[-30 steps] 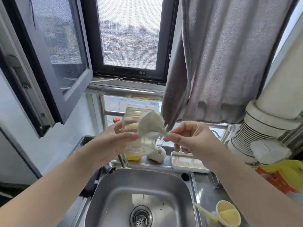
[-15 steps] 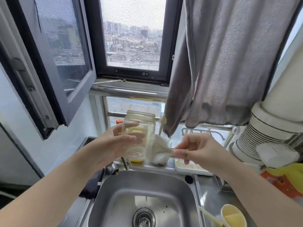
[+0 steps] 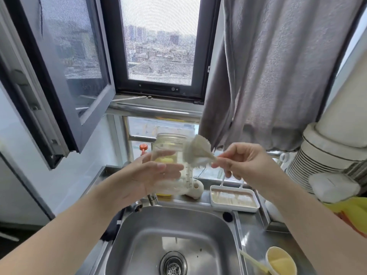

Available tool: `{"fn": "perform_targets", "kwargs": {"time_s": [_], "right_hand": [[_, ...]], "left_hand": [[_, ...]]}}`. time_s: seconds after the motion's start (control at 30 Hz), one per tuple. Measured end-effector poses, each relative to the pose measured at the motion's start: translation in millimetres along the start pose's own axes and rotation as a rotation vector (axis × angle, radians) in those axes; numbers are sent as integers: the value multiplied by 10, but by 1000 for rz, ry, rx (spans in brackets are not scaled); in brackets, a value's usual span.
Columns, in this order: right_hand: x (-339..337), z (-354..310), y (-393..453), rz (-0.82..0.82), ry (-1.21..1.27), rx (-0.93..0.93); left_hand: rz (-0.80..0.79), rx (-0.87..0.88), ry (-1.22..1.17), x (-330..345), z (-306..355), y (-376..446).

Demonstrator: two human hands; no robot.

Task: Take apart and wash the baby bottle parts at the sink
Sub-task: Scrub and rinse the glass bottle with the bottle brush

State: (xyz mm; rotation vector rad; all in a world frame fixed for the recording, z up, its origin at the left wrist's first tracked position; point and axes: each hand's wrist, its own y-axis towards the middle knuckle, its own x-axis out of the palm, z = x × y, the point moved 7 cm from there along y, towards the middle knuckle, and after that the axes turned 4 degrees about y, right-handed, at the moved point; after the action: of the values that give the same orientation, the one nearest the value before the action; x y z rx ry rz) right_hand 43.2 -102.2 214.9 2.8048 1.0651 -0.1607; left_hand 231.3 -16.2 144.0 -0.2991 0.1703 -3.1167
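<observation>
Plainly the washing step is in hand: the bottle (image 3: 172,161), cap and teat already off, is held upright above the sink (image 3: 139,231), its open threaded mouth facing up toward the window. The left hand (image 3: 147,175) wraps its fingers round the clear body from the near side, a firm grip on the glass-like wall, with something yellow showing through it. The right hand (image 3: 244,163) pinches the thin handle of a brush (image 3: 196,150) between thumb and fingertips; the brush's pale, fanned head sits just beside the bottle's rim, outside it and blurred, so whether it touches the rim cannot be told. No water is seen running, and the tap is mostly hidden behind the left wrist. On the bench behind the sink lie a white tray (image 3: 234,207) and a pale holder (image 3: 196,190); a yellow cup (image 3: 281,259) stands on the bench at the near right. By the look of it, the next move calls for tilting the brush head down into the mouth and working it round the inside, while the left hand keeps the bottle steady over the basin.
</observation>
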Motion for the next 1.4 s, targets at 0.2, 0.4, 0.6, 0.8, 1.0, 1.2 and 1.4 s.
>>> {"fn": "perform_targets", "kwargs": {"time_s": [0.2,0.4,0.6,0.8,1.0,1.2,1.4], "right_hand": [[183,92,-130,-102,62,29],[55,99,-140,-17,99,35],[36,98,-189,13,94,33],[111,90,-203,-13,112,13],[114,166,-221,-63,48,28],[-207,108,-190,64,-6,41],[63,133,-226,-116,-22,14]], "left_hand": [[-32,15,-70,89,13,32],[64,46,-158,16,24,82],[139,72,43,85,92,44],[146,91,191,158,193,11],[177,125,101,154,187,-26],[113,125,72,183,207,-69],[96,144,10,108,222,-9]]}}
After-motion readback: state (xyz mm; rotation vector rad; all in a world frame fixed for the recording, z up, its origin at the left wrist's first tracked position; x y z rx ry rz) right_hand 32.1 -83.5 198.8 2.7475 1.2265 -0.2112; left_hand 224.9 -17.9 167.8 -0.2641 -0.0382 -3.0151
